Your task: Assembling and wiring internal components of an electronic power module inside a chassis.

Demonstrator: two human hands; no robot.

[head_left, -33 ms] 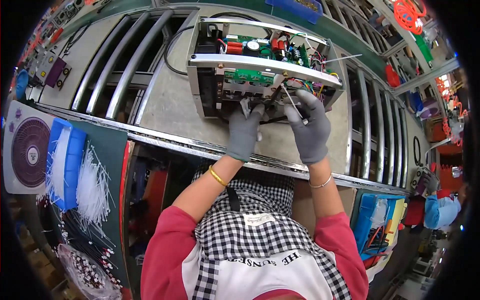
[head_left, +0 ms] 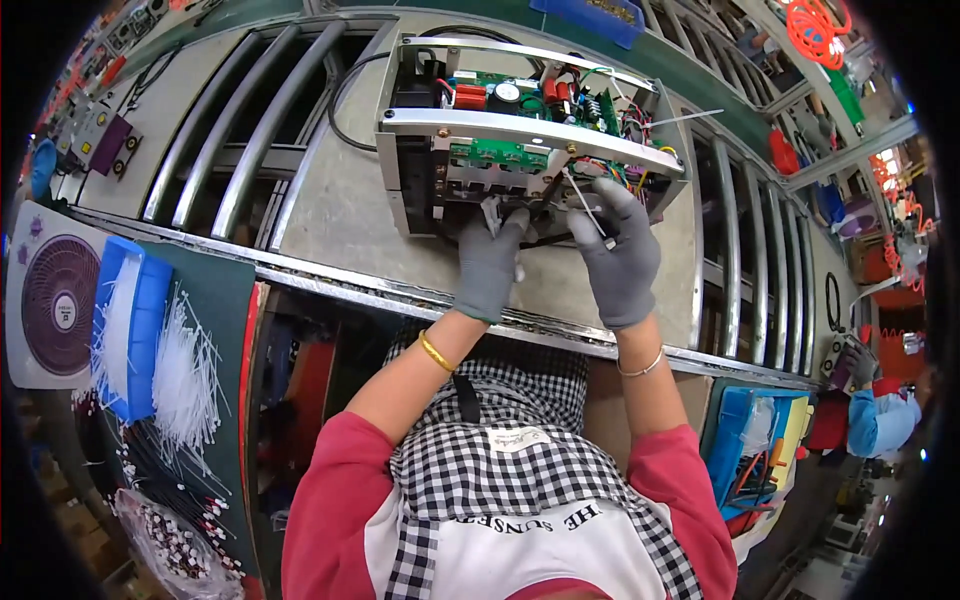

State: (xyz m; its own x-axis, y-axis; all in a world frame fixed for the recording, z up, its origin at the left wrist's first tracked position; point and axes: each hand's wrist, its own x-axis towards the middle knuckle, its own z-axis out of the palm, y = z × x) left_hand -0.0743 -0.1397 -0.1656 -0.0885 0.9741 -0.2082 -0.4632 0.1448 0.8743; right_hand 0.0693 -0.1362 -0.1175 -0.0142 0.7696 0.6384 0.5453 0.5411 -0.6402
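A metal-framed machine (head_left: 540,128) with green circuit boards and coloured wires sits on the bench in front of me. My left hand (head_left: 488,268), in a grey glove, reaches to its lower near side. Those fingers are closed beside a black cable (head_left: 556,238); what lies between them is hidden. On the right, my gloved right hand (head_left: 625,262) has its thumb and forefinger apart. A white cable tie (head_left: 583,200) slants down from the frame between them, its lower end by the thumb. Another white cable tie (head_left: 690,117) sticks out from the machine's far right.
Metal rollers (head_left: 245,150) flank the bench plate on the left, with more rollers (head_left: 762,265) to the right. At lower left are a blue bin (head_left: 140,330), loose white cable ties (head_left: 185,375) and a purple fan panel (head_left: 64,290). A blue tool tray (head_left: 735,430) stands lower right.
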